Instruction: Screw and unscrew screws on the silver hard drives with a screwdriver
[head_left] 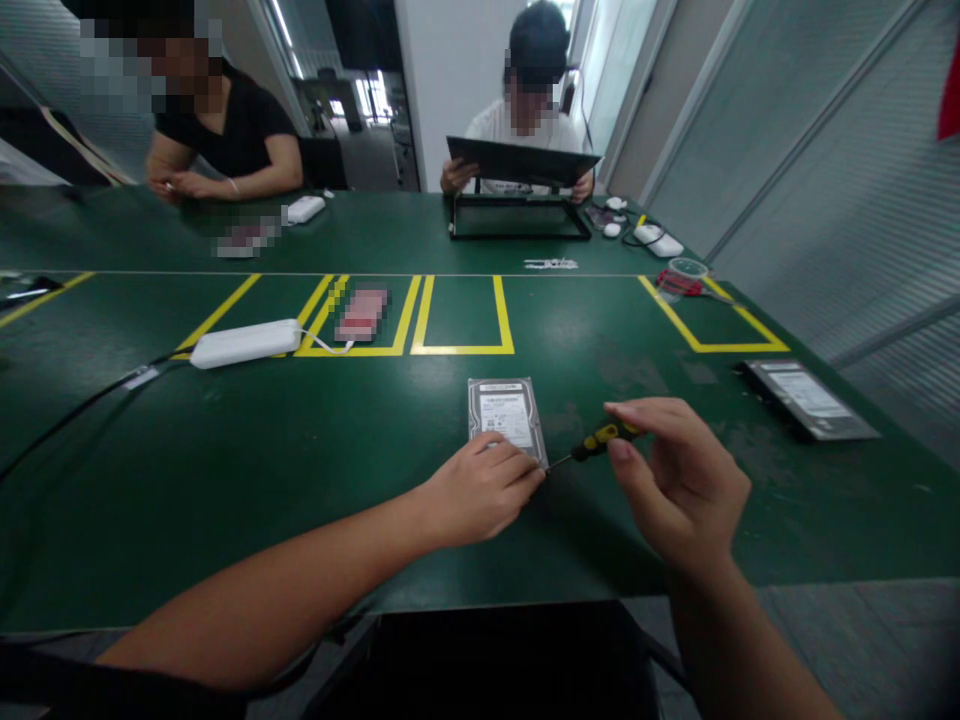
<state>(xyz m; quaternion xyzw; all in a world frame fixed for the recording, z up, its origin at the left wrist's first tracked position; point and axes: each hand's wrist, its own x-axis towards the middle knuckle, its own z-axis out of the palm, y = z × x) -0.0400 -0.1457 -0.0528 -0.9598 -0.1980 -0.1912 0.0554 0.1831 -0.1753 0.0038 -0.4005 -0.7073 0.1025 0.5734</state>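
A silver hard drive (504, 408) with a white label lies on the green table in front of me. My left hand (484, 487) is closed over its near end, with the fingertips at the near right corner. In my right hand (679, 475) is a screwdriver (596, 439) with a black and yellow handle, held between thumb and fingers. Its thin shaft points left, and the tip meets the drive's right side close to my left fingertips. Whether a screw sits under the tip is hidden.
Another hard drive (810, 398) lies on the right, partly on a dark piece. A white power bank (246, 343) with cables stands left, near a pink phone (363, 314). Yellow tape (463, 350) marks the table (300, 540). Across it, one person holds a black panel (521, 162); another sits left.
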